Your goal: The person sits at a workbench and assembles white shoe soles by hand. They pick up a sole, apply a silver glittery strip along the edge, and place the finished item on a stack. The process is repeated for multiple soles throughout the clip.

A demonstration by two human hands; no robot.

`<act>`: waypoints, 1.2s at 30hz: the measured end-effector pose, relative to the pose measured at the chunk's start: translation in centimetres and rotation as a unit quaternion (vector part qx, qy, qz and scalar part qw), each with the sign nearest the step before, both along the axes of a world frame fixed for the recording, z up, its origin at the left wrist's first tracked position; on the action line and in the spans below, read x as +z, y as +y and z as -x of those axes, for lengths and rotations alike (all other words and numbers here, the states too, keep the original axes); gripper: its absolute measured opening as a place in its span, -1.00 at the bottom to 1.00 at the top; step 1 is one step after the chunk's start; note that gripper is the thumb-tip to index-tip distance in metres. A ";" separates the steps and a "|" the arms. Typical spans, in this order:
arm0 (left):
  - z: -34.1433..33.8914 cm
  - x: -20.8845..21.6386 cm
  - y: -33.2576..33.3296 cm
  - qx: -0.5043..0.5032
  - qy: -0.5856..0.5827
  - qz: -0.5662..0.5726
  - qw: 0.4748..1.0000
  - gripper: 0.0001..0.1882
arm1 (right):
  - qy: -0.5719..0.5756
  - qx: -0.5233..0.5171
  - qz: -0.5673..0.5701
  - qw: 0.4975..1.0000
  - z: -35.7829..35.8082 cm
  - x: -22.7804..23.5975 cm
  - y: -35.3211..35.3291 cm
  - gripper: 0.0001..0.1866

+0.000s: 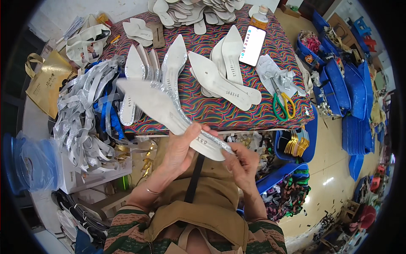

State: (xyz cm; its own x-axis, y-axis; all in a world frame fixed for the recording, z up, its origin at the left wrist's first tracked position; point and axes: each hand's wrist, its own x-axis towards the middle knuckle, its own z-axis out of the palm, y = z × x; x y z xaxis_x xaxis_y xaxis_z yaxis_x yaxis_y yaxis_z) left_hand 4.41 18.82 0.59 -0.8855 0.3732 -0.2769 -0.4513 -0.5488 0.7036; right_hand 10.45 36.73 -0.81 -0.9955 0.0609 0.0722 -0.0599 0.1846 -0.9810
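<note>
Brown apron cloth (198,224) fills the lower middle, closest to the camera, with green-and-pink patterned sleeves at either side. Just beyond it, over the lap and in front of the bench (203,120), a white insole (154,106) is held up at a slant, its pointed toe reaching out to the upper left. The left hand (182,146) grips it around the narrow waist, thumb on the upper face. The right hand (242,165) is closed in a pinch at the heel end, where a glittery silver strip (212,139) runs along the far edge.

On the bench's wavy multicoloured cover, several silver-edged insoles (174,59) stand close together at left, and plain insoles (213,76) overlap in the middle. To their right are a phone (252,45) with its screen lit, crumpled white paper (266,70) and scissors (289,106) with one green and one yellow handle. A heap of insoles (190,12) covers part of the far side. Silver ribbons (80,118) hang in a tangle over the left corner, some blue ones among them.
</note>
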 end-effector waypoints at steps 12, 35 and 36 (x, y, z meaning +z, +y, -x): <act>5.4 6.8 -0.9 -0.442 0.512 0.481 0.558 -0.51 | 0.116 0.191 -0.154 0.962 2.6 1.2 2.7 -0.79; 4.5 7.0 -1.8 -0.397 0.512 0.539 0.538 -0.73 | -0.113 0.121 0.109 0.980 4.2 4.3 9.1 -0.91; 4.2 6.5 -1.7 -0.389 0.481 0.496 0.610 -0.70 | -0.077 0.076 0.193 0.975 3.8 3.5 9.1 -0.89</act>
